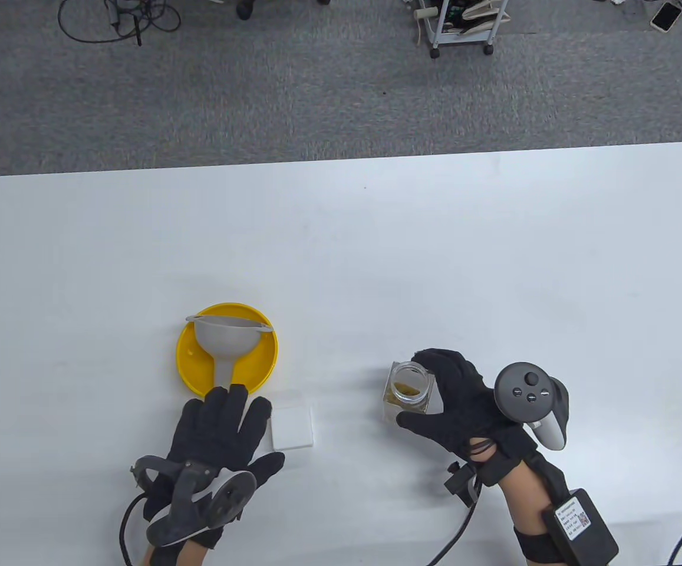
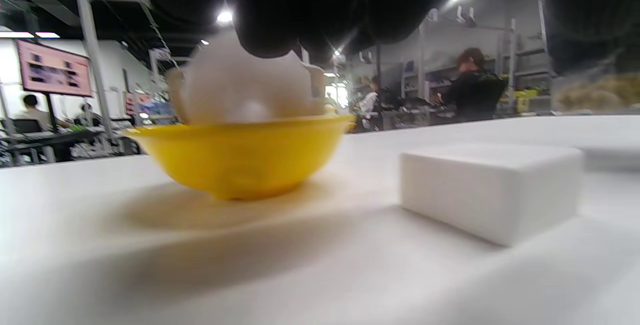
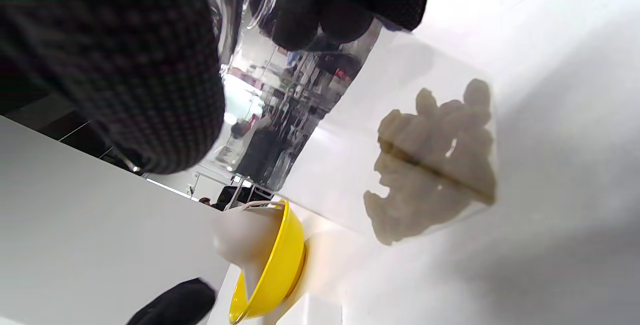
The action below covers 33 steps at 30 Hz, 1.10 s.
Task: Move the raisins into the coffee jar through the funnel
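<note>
A white bench (image 1: pixel 376 236) is spanning the table view, and grey carpet (image 1: pixel 317 100) is lying beyond its far edge. On the carpet, a wheeled cart (image 1: pixel 461 26) is standing near the top edge, a black cable loop (image 1: pixel 117 20) is lying at the upper left, and a phone (image 1: pixel 665 16) is lying at the upper right. In the left wrist view, ceiling lights (image 2: pixel 225 16) are shining under a dark ceiling, a wall screen (image 2: pixel 54 68) is glowing pink at the left, metal shelving (image 2: pixel 520 50) is standing at the right, and a person in dark clothing (image 2: pixel 472 87) is standing near it.
</note>
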Motion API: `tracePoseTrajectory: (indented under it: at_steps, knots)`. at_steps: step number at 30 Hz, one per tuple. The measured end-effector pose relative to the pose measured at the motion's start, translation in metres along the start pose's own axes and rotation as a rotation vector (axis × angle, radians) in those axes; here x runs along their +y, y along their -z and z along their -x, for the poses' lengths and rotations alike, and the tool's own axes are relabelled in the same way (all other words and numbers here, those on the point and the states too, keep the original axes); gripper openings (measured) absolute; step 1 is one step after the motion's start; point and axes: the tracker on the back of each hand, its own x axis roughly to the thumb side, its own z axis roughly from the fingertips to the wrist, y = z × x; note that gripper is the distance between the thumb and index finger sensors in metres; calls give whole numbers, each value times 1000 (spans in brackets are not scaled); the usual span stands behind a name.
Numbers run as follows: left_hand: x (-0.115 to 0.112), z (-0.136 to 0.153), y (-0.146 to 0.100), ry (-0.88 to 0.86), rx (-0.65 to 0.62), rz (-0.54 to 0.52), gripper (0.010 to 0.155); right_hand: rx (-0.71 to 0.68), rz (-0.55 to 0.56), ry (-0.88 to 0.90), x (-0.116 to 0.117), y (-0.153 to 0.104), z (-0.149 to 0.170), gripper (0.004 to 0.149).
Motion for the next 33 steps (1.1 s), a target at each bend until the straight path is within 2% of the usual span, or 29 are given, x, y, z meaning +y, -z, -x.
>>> tracePoseTrajectory:
  at_steps: [4,8,12,15,20,24,27,29,33]
  knots:
    - [-10,-16,13,-86,-72,94,84,-14,-7,14,-6,-7,2,90]
    - [-17,-23,23,-120,-69,187,86,-25,-9,36,-10,-11,1,90]
    - [-25,-25,34,-165,-33,289,81,-35,-5,49,-10,-13,0,90]
    - [-27,-26,38,-148,-19,309,74,-39,-7,52,-9,-14,-1,90]
    - [-26,-30,43,-184,1,330,79,-46,-12,62,-6,-17,-3,90]
    - [-28,-37,50,-126,-6,367,85,-54,-12,83,-4,-18,-5,90]
    - [-26,-40,54,-114,-10,341,86,-56,-13,87,-3,-19,-5,90]
    - [-16,-36,56,-211,6,292,85,-60,-9,89,-2,-20,-5,90]
    - [14,-20,59,-548,90,121,81,-59,0,106,0,-20,-5,91]
